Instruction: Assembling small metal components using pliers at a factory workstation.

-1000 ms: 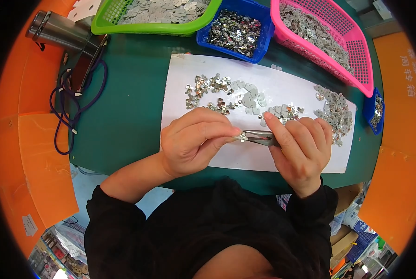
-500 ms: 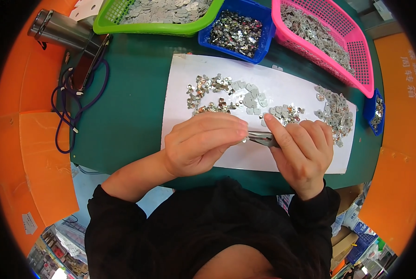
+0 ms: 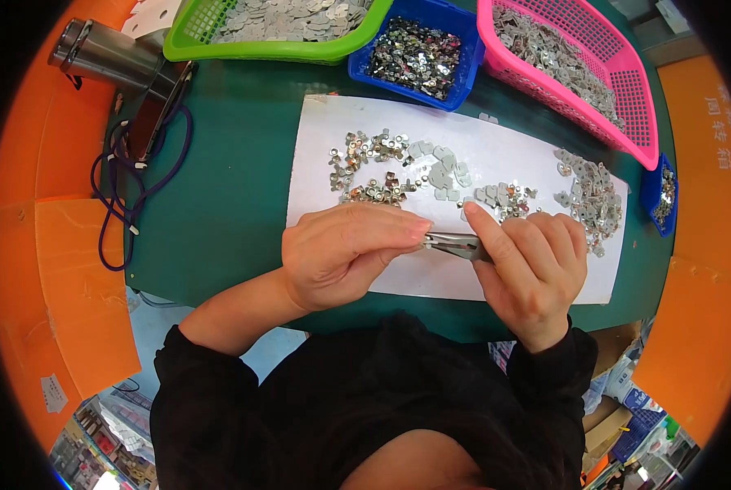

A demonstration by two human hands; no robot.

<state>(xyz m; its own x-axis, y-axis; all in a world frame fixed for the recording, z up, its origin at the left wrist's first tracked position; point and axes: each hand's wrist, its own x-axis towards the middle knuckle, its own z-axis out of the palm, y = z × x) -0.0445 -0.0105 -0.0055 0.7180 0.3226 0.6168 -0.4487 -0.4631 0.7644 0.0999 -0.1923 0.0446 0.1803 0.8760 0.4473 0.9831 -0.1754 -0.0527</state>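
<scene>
My right hand (image 3: 533,269) is closed round a pair of pliers (image 3: 455,244), its index finger stretched along the tool. The metal jaws point left to my left hand (image 3: 345,255), whose fingers and thumb pinch together at the tips of the jaws. What sits between those fingertips is too small and hidden to make out. Both hands are over the near part of a white sheet (image 3: 316,155). Just beyond them lie small shiny metal pieces (image 3: 373,147), flat grey metal plates (image 3: 441,175) and, to the right, a heap of metal parts (image 3: 590,200).
Along the far edge stand a green basket (image 3: 300,55), a blue bin (image 3: 455,102) and a pink basket (image 3: 537,102), all holding metal parts. A small blue tray (image 3: 655,214) is at the right. A steel flask (image 3: 108,53), a phone (image 3: 149,122) and a purple cord (image 3: 187,135) lie left.
My left hand has shifted slightly left, so more of the pliers' jaws shows. My right hand keeps its hold on the pliers, nearly in place.
</scene>
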